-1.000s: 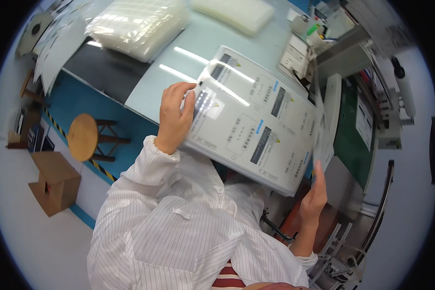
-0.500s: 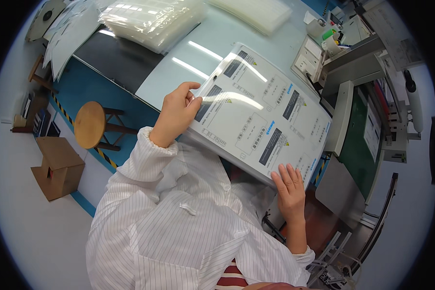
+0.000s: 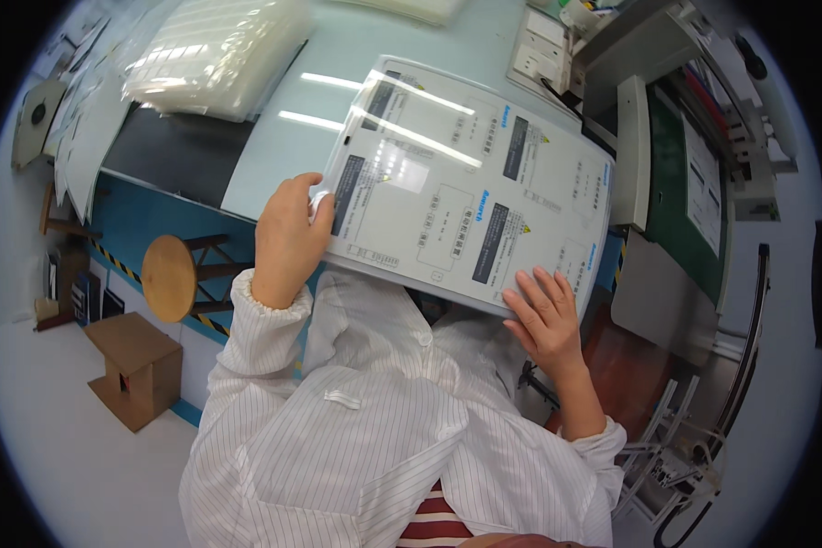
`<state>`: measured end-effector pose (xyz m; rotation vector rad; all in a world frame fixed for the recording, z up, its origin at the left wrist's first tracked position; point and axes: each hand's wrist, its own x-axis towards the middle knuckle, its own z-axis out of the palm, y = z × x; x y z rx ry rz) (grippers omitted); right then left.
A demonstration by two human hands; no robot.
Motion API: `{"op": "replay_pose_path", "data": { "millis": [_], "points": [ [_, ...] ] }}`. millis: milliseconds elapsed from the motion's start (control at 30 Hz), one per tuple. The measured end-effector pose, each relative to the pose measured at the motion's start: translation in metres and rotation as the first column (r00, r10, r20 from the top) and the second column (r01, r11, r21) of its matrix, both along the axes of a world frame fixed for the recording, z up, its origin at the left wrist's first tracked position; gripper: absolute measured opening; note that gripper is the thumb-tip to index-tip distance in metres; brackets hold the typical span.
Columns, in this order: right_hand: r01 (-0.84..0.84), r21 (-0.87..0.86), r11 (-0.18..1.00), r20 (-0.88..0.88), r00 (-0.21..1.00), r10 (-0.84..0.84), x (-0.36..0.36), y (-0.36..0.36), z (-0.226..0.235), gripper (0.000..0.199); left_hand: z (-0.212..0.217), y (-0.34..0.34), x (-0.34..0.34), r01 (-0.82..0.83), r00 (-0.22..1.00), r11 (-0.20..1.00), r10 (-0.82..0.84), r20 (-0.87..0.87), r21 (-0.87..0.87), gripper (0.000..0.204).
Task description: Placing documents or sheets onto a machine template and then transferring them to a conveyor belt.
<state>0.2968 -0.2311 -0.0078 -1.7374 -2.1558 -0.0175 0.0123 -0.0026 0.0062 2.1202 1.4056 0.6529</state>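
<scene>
Spreading along the near left, the pale floor point(image 3: 55, 447) runs toward a blue strip below the near edge of the counter point(image 3: 265, 160), which slants across the scene. On the right a green-bedded machine point(image 3: 690, 210) borders the work, its grey rail point(image 3: 632, 151) just beside the right edge of a glossy stack of printed sheets point(image 3: 461, 192). The stack lies askew, its far part over the counter, its near edge out over the striped coat point(image 3: 320, 447). To its left a strip of tabletop shows between it and a pile of clear plastic point(image 3: 219, 55); more shows beyond its far edge.

The counter's surface is smooth and pale, with a dark panel point(image 3: 178, 151) at left; bright reflections cross both tabletop and stack. A round wooden stool point(image 3: 168, 279) stands by the near edge, and nearer still an open cardboard box point(image 3: 137, 365) sits on the floor.

At the stack's near left corner, the left hand point(image 3: 288, 233) curls with its thumb against the edge; I cannot tell whether its grip pinches any sheet. The right hand point(image 3: 550, 324) lies palm down at the near right corner, grip loosely spread, fingertips on the top sheet.
</scene>
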Motion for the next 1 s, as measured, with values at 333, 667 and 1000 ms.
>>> {"op": "replay_pose_path", "data": {
  "millis": [333,667,1000],
  "points": [
    [0.424,0.054,0.904,-0.454,0.817,-0.356,0.055,-0.004,0.008,0.031,-0.02,0.012,0.011,0.068,0.995,0.996,-0.063,-0.072,0.056,0.039],
    [0.891,0.284,0.355,0.033,0.36,-0.932,0.255,-0.072,-0.1,0.047,-0.045,0.023,0.025,0.125,0.989,0.992,-0.123,0.083,-0.018,0.046],
    [0.875,0.438,0.206,0.031,0.214,-0.976,0.357,-0.086,-0.126,0.05,-0.044,0.021,0.036,0.069,0.992,0.997,-0.064,0.112,-0.044,0.039]
  ]
}}
